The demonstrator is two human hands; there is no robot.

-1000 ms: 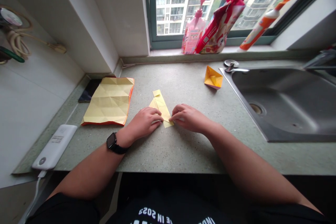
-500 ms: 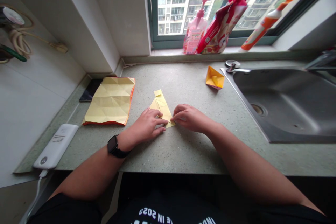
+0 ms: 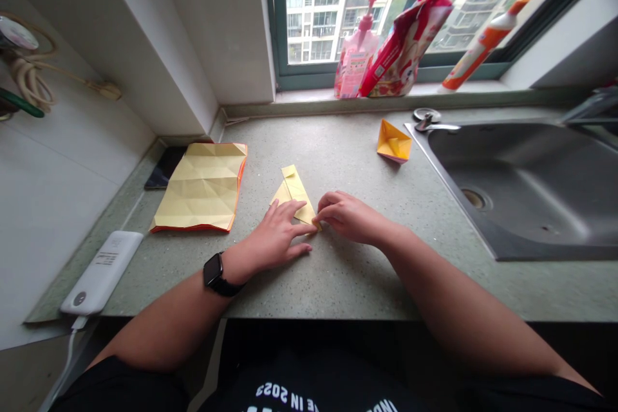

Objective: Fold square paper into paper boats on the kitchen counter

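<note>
A small folded piece of yellow paper lies on the counter between my hands. My left hand rests over its lower left part with the fingers spread, one fingertip close to the lower right corner. At that corner, the fingertips of my right hand are pinched together on the paper's edge. My hands hide the lower part of the paper. Left of them lies a stack of creased yellow sheets with orange-red undersides. An orange folded paper piece stands near the sink.
A steel sink fills the right side, with a drain stopper at its corner. A white power bank with a cable lies at the left edge. A pink pump bottle, a red bag and an orange-white bottle stand on the sill.
The fingers of my left hand have spread wider and shifted slightly right and down toward the pinched corner. My right hand stays at the paper's corner.
</note>
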